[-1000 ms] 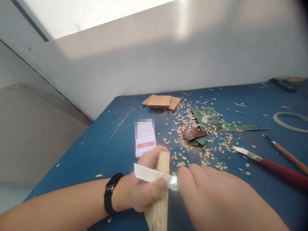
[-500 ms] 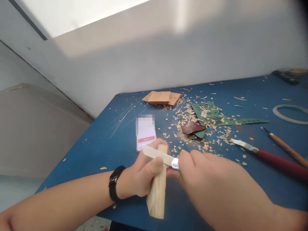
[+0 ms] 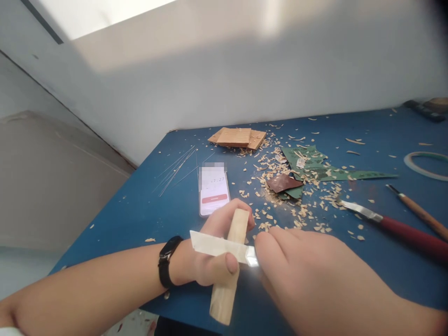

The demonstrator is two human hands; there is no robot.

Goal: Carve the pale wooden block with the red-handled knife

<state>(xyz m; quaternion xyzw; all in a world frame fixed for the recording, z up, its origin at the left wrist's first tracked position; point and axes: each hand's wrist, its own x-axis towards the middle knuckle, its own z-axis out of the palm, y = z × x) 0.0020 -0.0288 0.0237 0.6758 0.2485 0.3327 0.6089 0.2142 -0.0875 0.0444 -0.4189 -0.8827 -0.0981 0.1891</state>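
Note:
My left hand is wrapped round a pale strip of wood, its thumb lying across the strip. A black band circles that wrist. In my right hand is a carving knife, closed in the fist so its handle is hidden. The knife's flat, angled blade lies across the wood, just above my left thumb, with its tip pointing left. Just beyond my left hand lies a phone with a lit screen.
Wood shavings litter the blue table. Green sandpaper, a brown sandpaper piece and wooden blocks lie farther back. At right are a red-handled knife, a thin wooden-handled tool and a tape ring. Thin wires lie left.
The blade has moved down along the wood towards me and slightly left. The wood strip has turned and tilts more to the left at its near end. The view has shifted slightly.

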